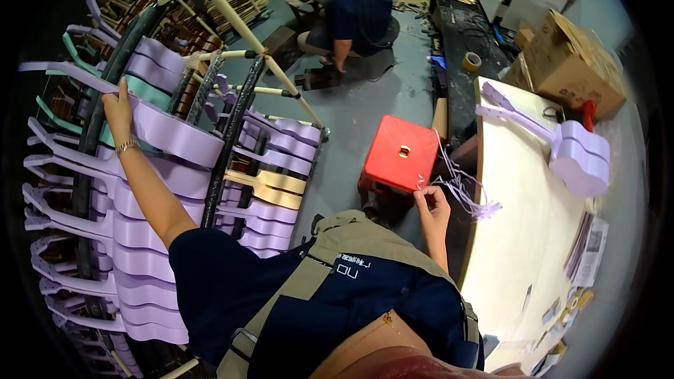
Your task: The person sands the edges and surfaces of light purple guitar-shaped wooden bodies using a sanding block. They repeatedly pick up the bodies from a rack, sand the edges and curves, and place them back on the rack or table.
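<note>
At the upper left, my left hand [118,114] is wrapped round the neck of a lilac ukulele [175,133], where it meets the body. This unstrung ukulele lies on its side on top of a rack's padded black bars [88,126], above several more lilac ones [151,260]. My right hand [433,212] is raised by the front edge of a red plastic stool [400,153], thumb and fingertips pinched together. What they pinch is too small to tell. A bunch of thin lilac strips [467,193] hangs beside this hand, at the stool's right side.
On the right stands a pale worktable [523,253] with lilac ukuleles [579,158] at its far end. Beyond are a cardboard box [572,63] and a dark bench [467,35] with a tape roll [472,62]. A person [358,10] sits low at the back.
</note>
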The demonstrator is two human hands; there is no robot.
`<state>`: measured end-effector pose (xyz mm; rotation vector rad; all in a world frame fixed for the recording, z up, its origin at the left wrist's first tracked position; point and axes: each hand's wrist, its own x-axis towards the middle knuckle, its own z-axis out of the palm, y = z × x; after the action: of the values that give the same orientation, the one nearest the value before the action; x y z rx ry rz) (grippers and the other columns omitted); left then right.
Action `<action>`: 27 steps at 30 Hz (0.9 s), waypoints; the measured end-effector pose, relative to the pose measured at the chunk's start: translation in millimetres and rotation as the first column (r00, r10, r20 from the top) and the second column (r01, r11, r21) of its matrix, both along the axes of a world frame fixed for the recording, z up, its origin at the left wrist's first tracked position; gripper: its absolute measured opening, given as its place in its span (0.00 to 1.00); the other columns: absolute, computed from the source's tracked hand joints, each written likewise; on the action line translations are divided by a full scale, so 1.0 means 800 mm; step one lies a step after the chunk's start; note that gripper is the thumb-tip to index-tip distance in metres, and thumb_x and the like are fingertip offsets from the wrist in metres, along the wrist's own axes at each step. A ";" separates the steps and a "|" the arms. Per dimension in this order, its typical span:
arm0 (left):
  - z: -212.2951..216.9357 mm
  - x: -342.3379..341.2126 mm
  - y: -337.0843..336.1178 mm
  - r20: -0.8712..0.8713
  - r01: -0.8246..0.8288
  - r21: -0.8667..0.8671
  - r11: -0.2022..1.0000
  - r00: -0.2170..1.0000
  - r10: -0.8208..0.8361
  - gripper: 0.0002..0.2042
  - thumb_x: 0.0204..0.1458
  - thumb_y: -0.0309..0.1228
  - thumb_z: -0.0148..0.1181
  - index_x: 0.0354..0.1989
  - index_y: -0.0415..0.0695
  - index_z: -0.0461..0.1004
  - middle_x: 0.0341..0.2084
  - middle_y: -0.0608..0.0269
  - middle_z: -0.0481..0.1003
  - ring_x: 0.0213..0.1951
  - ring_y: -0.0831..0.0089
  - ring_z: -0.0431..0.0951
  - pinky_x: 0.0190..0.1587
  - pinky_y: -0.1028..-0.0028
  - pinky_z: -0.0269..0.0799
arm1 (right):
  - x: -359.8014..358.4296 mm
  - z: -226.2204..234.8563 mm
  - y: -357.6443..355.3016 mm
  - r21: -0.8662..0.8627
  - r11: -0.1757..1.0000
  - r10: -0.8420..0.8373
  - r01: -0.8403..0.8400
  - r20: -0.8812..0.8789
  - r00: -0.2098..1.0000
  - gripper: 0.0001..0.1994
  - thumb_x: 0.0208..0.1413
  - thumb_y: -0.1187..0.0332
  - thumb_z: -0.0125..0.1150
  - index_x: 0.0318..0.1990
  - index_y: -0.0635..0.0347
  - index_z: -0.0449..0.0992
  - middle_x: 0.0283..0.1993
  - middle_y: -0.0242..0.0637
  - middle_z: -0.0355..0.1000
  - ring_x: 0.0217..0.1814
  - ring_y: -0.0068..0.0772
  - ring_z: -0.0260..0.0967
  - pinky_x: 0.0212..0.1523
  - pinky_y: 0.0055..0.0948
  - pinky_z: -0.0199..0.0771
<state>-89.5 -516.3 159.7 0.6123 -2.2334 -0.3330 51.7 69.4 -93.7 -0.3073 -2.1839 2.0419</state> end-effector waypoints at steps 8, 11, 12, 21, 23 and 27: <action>-0.015 0.088 0.320 -0.499 0.842 0.374 0.390 0.537 -0.680 0.18 0.58 0.32 0.41 0.54 0.36 0.51 0.38 0.50 0.71 0.41 0.65 0.72 0.49 0.70 0.65 | 0.082 -0.002 0.068 0.096 0.991 -0.093 0.097 -0.044 0.995 0.05 0.50 0.72 0.57 0.28 0.65 0.70 0.25 0.30 0.67 0.27 0.17 0.63 0.32 0.17 0.64; -0.072 0.097 0.439 -0.745 0.850 0.525 -0.039 0.437 -0.505 0.23 0.56 0.40 0.46 0.57 0.42 0.53 0.34 0.53 0.71 0.40 0.61 0.72 0.52 0.62 0.62 | 0.127 -0.017 0.098 -0.082 0.984 -0.153 0.155 0.030 0.988 0.07 0.55 0.70 0.50 0.37 0.65 0.70 0.32 0.30 0.68 0.34 0.17 0.63 0.36 0.17 0.63; -0.092 0.106 0.482 -0.770 0.835 0.538 -0.119 0.428 -0.473 0.23 0.55 0.42 0.47 0.54 0.39 0.58 0.32 0.57 0.69 0.39 0.65 0.70 0.55 0.63 0.61 | 0.143 -0.025 0.108 -0.218 0.967 -0.132 0.134 0.025 0.991 0.12 0.56 0.70 0.48 0.47 0.65 0.66 0.41 0.33 0.68 0.41 0.21 0.64 0.40 0.19 0.64; -0.196 0.200 0.712 -0.795 0.458 0.602 -0.654 0.414 -0.442 0.18 0.53 0.46 0.50 0.42 0.46 0.62 0.28 0.62 0.68 0.41 0.64 0.67 0.51 0.64 0.60 | 0.270 -0.061 0.179 -0.675 0.508 -0.544 0.535 0.230 0.807 0.36 0.56 0.42 0.35 0.61 0.64 0.47 0.62 0.44 0.50 0.62 0.39 0.50 0.59 0.35 0.53; -0.201 0.215 0.732 -0.796 0.437 0.605 -0.666 0.348 -0.495 0.18 0.52 0.47 0.51 0.42 0.47 0.61 0.29 0.63 0.68 0.40 0.64 0.67 0.50 0.63 0.61 | 0.289 -0.059 0.184 -0.730 0.409 -0.609 0.548 0.229 0.760 0.36 0.56 0.41 0.33 0.61 0.64 0.49 0.61 0.43 0.53 0.61 0.39 0.52 0.58 0.34 0.55; -0.186 0.244 0.768 -0.792 0.391 0.607 -0.692 0.230 -0.565 0.18 0.52 0.48 0.50 0.42 0.48 0.61 0.29 0.62 0.68 0.41 0.63 0.67 0.50 0.62 0.60 | 0.314 -0.060 0.188 -0.770 0.321 -0.698 0.551 0.202 0.688 0.36 0.56 0.41 0.31 0.60 0.64 0.50 0.60 0.42 0.54 0.61 0.39 0.53 0.58 0.34 0.56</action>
<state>106.0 97.8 10.7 -0.6081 -1.4792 -3.0489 303.1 219.8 -141.8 -0.8758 -0.6398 2.2109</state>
